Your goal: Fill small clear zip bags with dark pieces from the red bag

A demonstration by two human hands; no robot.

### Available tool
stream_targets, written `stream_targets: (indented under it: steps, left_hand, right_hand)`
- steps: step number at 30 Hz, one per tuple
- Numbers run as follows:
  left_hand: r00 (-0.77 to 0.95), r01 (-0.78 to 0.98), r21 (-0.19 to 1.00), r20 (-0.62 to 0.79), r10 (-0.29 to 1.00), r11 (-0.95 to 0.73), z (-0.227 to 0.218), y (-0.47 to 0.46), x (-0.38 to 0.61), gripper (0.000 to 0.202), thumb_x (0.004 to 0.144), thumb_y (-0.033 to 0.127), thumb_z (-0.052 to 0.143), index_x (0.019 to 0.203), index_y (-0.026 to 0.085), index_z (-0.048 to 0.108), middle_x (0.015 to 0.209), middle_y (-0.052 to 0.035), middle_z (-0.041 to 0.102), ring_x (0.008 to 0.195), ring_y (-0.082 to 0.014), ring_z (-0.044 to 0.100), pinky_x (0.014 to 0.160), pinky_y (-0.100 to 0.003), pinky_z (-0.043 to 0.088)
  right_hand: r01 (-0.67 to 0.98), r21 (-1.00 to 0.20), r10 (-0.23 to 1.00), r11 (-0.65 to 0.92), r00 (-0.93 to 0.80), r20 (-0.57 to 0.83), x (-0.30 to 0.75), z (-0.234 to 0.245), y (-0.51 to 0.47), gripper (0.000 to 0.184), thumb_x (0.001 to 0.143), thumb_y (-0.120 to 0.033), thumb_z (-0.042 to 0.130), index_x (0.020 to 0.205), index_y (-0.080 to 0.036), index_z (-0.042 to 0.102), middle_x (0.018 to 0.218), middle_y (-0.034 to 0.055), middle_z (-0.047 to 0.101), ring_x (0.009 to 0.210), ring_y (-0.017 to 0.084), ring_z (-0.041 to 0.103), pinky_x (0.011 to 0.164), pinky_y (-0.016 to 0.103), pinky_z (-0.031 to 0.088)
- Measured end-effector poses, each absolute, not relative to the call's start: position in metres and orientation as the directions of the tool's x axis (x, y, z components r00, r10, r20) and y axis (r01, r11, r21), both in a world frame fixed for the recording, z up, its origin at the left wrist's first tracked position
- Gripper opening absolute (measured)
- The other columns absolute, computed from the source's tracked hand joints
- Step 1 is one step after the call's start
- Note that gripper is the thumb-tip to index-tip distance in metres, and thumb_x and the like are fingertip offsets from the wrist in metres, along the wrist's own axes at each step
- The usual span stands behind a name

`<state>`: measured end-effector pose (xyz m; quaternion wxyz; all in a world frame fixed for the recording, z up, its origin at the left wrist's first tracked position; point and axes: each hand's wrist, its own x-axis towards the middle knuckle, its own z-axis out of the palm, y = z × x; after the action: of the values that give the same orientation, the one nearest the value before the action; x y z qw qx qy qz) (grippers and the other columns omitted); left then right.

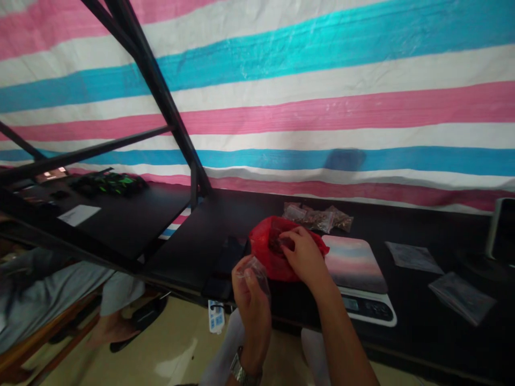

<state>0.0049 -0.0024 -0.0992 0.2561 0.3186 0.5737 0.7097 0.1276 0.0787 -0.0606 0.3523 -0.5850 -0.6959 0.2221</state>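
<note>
Fingers (289,234) of the right hand (306,258): what has been taken hold of?

They are curled closed over the gathered top of a red plastic bag (263,252), pressed into the film. A dark mass is seen there, but what it is cannot be told.

How is the left hand (252,313) posed?

It is raised and half closed, with a clear plastic bag (257,276) pinched between thumb and fingers. A metal wristwatch (243,371) is worn on its wrist.

Where are these placed relative to the edges?

The red plastic bag is held on the black surface (257,214), close to its front edge. The left hand is held beyond that edge, in open air above the floor.

What bounds the right side?

A digital kitchen scale (366,308), topped by a pastel pink-and-blue pad (354,262), is just beside the right hand. Small packets of dark material (317,219) lie just behind the red plastic bag.

And the left side?

Flat black objects (227,262) are touched by the red plastic bag. Beyond them, a stretch of surface is seen up to a black metal frame (195,185). Two flat clear packets (412,257) (462,298) lie well off to the right, and a striped tarpaulin (281,107) hangs along the back edge.
</note>
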Motion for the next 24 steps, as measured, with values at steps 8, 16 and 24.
stream_targets:
  steps: [8, 16, 24]
  left_hand:
    - [-0.618, 0.076, 0.971, 0.224, 0.753, -0.226, -0.103, 0.003, 0.001, 0.058, 0.100, 0.072, 0.053, 0.119, 0.020, 0.068, 0.128, -0.0124, 0.070, 0.120, -0.0251, 0.068, 0.106, -0.040, 0.055]
    - [-0.602, -0.211, 0.956, 0.036, 0.798, -0.203, -0.103, 0.009, 0.005, 0.060, 0.100, 0.070, 0.053, 0.130, 0.019, 0.062, 0.133, -0.0156, 0.071, 0.120, -0.0253, 0.072, 0.101, -0.040, 0.060]
    - [-0.625, -0.220, 0.942, 0.063, 0.778, -0.254, -0.097, 0.011, 0.010, 0.051, 0.102, 0.067, 0.053, 0.124, 0.021, 0.063, 0.129, -0.0119, 0.073, 0.117, -0.0230, 0.073, 0.100, -0.039, 0.060]
  right_hand:
    - [0.642, -0.715, 0.951, 0.279, -0.080, 0.299, 0.121, -0.056, 0.085, 0.032, 0.089, -0.001, 0.063, 0.108, -0.020, 0.080, 0.120, 0.0113, 0.069, 0.119, 0.027, 0.064, 0.112, 0.044, 0.048]
    - [0.601, -0.742, 0.951, 0.298, -0.250, 0.179, 0.123, -0.050, 0.079, 0.029, 0.086, 0.001, 0.065, 0.098, -0.019, 0.082, 0.116, 0.0105, 0.073, 0.111, 0.024, 0.068, 0.105, 0.036, 0.050]
    - [0.510, -0.828, 0.953, 0.233, -0.290, 0.089, 0.127, -0.040, 0.069, 0.023, 0.083, -0.002, 0.065, 0.082, -0.019, 0.080, 0.094, 0.0060, 0.083, 0.089, 0.022, 0.074, 0.082, 0.030, 0.052]
